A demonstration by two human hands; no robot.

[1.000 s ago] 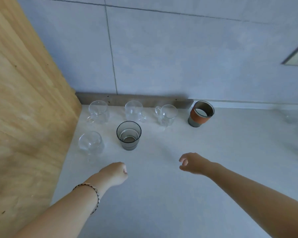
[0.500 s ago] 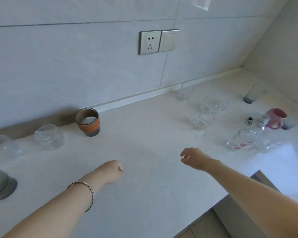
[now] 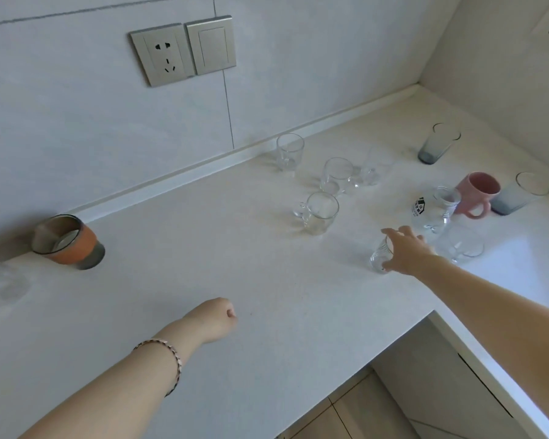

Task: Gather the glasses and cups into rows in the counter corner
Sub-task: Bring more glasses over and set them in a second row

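My right hand [image 3: 408,251] reaches across the white counter [image 3: 203,280], with thumb and fingers curled around a small clear glass [image 3: 380,256] that stands on the counter. My left hand [image 3: 216,318] is a loose fist with nothing in it, hovering over the counter's middle. Scattered at the right are a clear mug [image 3: 319,212], a second clear mug [image 3: 335,175], a clear tumbler [image 3: 289,150], a pink mug [image 3: 477,191], two grey-tinted glasses [image 3: 438,142] [image 3: 517,194] and a labelled glass [image 3: 431,210]. An orange-banded cup [image 3: 67,242] stands at the left by the wall.
A clear glass [image 3: 0,280] shows at the left edge. Another clear glass [image 3: 463,245] stands just beyond my right hand. The counter's front edge [image 3: 393,331] turns a corner at the lower right, with floor below. A socket and switch [image 3: 184,49] are on the wall.
The view swung right, away from the corner rows toward the scattered glasses. My right hand stretched out to the small clear glass and closed around it. My left hand stayed a fist.
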